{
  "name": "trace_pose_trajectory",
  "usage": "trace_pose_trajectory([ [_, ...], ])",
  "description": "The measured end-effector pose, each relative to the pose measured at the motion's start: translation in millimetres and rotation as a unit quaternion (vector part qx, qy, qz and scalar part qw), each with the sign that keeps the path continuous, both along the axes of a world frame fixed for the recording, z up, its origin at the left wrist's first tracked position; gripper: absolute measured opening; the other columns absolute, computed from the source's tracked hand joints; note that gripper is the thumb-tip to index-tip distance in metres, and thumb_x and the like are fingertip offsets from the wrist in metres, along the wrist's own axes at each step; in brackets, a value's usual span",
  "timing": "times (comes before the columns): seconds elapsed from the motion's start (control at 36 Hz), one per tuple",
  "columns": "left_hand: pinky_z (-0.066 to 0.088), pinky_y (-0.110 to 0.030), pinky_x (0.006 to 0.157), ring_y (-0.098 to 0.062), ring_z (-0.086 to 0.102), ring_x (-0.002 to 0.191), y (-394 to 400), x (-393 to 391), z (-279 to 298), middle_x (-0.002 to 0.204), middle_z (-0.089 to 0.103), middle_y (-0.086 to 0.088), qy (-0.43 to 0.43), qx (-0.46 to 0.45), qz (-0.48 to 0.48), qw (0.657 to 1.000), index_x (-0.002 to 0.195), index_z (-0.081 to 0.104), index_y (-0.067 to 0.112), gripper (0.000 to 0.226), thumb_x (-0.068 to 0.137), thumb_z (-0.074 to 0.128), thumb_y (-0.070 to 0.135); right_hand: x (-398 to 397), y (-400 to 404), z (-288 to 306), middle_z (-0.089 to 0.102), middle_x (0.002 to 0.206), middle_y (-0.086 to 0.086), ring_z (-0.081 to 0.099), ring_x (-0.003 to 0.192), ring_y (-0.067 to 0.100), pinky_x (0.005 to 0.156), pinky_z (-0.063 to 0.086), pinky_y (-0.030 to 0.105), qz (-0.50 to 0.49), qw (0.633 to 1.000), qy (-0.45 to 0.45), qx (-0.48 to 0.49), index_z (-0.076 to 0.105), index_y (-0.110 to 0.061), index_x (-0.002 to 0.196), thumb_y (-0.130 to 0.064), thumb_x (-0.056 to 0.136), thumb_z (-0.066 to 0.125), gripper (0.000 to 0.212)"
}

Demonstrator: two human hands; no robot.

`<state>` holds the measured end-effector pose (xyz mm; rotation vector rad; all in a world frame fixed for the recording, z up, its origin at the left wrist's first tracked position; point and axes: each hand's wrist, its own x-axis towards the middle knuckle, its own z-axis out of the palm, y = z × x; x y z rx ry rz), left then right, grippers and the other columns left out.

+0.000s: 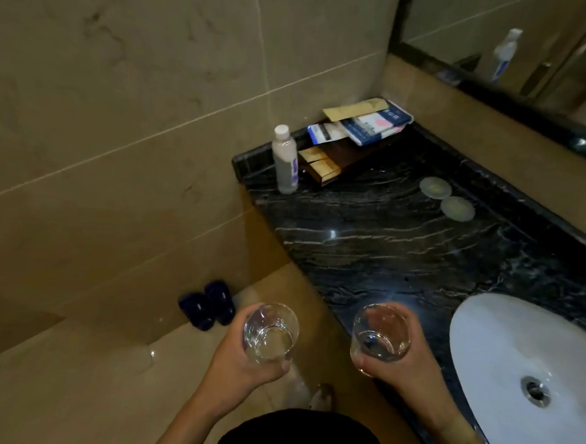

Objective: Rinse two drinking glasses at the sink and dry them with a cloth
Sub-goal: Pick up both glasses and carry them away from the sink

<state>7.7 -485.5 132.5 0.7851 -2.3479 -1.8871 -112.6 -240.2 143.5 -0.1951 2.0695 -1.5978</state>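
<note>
I saw the left hand [241, 373] gripping one clear drinking glass [271, 333] off the black veined marble counter [386, 248]. The right hand [402, 369] gripped another clear glass [380, 337] over the counter's front edge (left of the white oval sink [504, 341]).

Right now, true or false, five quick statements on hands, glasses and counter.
1. Each hand holds a clear drinking glass: left hand one, right hand the other. True.
2. Both glasses stand in the white oval sink. False: held in the hands, none in it.
3. A white-capped plastic bottle stands on the black marble counter. True.
4. The right grip holds a cloth. False: a glass.
5. Two round coasters lie on the counter. True.
</note>
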Motion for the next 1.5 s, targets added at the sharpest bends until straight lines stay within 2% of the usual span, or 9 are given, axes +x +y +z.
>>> trace_pose_trajectory([
  [0.11, 0.047, -0.012, 0.091, -0.001, 0.061, 0.115, 0.2, -41.7, 3.8, 0.120, 0.064, 0.021, 0.011, 0.002, -0.025, 1.000, 0.130, 0.051, 0.032, 0.086, 0.056, 0.093, 0.019, -23.8, 4.6, -5.4, 0.065, 0.125, -0.012, 0.061, 0.115, 0.006, 0.096, 0.047, 0.022, -0.036, 0.999, 0.002, -0.006, 0.050, -0.039, 0.127, -0.009, 0.057, 0.096, 0.089],
  [0.25, 0.050, -0.021, 0.093, -0.004, 0.062, 0.113, -0.8, -95.1, 8.3, 0.119, 0.064, 0.021, 0.012, 0.018, -0.077, 0.997, 0.130, 0.050, 0.033, 0.088, 0.053, 0.092, 0.028, -46.8, 12.5, -9.1, 0.066, 0.114, -0.028, 0.062, 0.108, -0.007, 0.085, 0.046, 0.005, -0.096, 0.995, 0.024, -0.018, 0.050, -0.034, 0.124, 0.005, 0.058, 0.092, 0.087],
  [0.44, 0.049, -0.015, 0.087, 0.000, 0.063, 0.108, -1.0, -178.6, 2.4, 0.115, 0.064, 0.025, 0.007, 0.009, -0.150, 0.989, 0.129, 0.051, 0.033, 0.090, 0.051, 0.096, 0.026, -70.5, 23.0, -20.8, 0.069, 0.114, -0.014, 0.064, 0.108, 0.001, 0.087, 0.048, 0.010, -0.196, 0.979, 0.054, -0.016, 0.053, -0.025, 0.122, 0.015, 0.057, 0.088, 0.083],
  [0.67, 0.048, -0.009, 0.082, 0.000, 0.064, 0.107, -5.1, -273.8, -4.9, 0.121, 0.066, 0.007, 0.000, 0.014, -0.293, 0.956, 0.127, 0.051, 0.028, 0.083, 0.059, 0.094, 0.007, -96.1, 18.7, -30.7, 0.068, 0.118, -0.011, 0.065, 0.112, 0.008, 0.098, 0.051, 0.022, -0.308, 0.950, 0.046, 0.008, 0.055, -0.027, 0.124, 0.002, 0.057, 0.093, 0.083],
  [0.81, 0.048, -0.010, 0.085, -0.001, 0.065, 0.108, -8.3, -330.7, -8.2, 0.115, 0.067, 0.019, -0.005, 0.003, -0.379, 0.926, 0.125, 0.052, 0.028, 0.080, 0.055, 0.089, 0.018, -113.7, -2.1, -29.0, 0.067, 0.114, -0.020, 0.064, 0.107, 0.002, 0.088, 0.047, 0.009, -0.385, 0.922, 0.046, 0.026, 0.054, -0.031, 0.119, 0.003, 0.058, 0.092, 0.080],
  [0.92, 0.050, -0.018, 0.089, -0.005, 0.064, 0.112, -17.8, -369.9, -16.7, 0.120, 0.065, 0.020, -0.009, 0.008, -0.429, 0.903, 0.129, 0.051, 0.032, 0.083, 0.058, 0.089, 0.013, -126.8, -26.7, -31.8, 0.064, 0.119, -0.019, 0.061, 0.112, 0.002, 0.095, 0.048, 0.014, -0.431, 0.901, 0.037, 0.041, 0.054, -0.043, 0.119, -0.033, 0.049, 0.098, 0.083],
  [1.03, 0.049, -0.017, 0.093, -0.002, 0.060, 0.116, -24.6, -403.8, -22.6, 0.125, 0.060, 0.027, 0.007, 0.006, -0.455, 0.891, 0.127, 0.050, 0.038, 0.082, 0.054, 0.088, 0.036, -143.1, -49.5, -40.8, 0.058, 0.117, -0.028, 0.058, 0.113, 0.001, 0.091, 0.046, 0.009, -0.459, 0.884, 0.042, 0.078, 0.050, -0.061, 0.110, -0.018, 0.055, 0.097, 0.085],
  [1.19, 0.048, -0.016, 0.092, -0.001, 0.060, 0.116, -32.4, -446.5, -35.1, 0.125, 0.059, 0.026, 0.024, -0.011, -0.470, 0.882, 0.124, 0.048, 0.052, 0.083, 0.058, 0.089, 0.024, -178.0, -69.6, -49.9, 0.060, 0.126, -0.011, 0.052, 0.124, 0.024, 0.107, 0.045, 0.048, -0.489, 0.866, 0.036, 0.098, 0.049, -0.055, 0.117, -0.057, 0.041, 0.089, 0.085],
  [1.5, 0.051, -0.028, 0.094, -0.003, 0.062, 0.112, 8.2, -511.3, -64.9, 0.121, 0.064, 0.019, 0.019, 0.020, -0.415, 0.909, 0.121, 0.052, 0.053, 0.086, 0.061, 0.091, 0.005, -266.4, -48.7, -59.3, 0.058, 0.131, -0.009, 0.056, 0.121, 0.010, 0.108, 0.046, 0.036, -0.488, 0.864, 0.040, 0.114, 0.050, -0.043, 0.126, -0.035, 0.055, 0.096, 0.085],
])
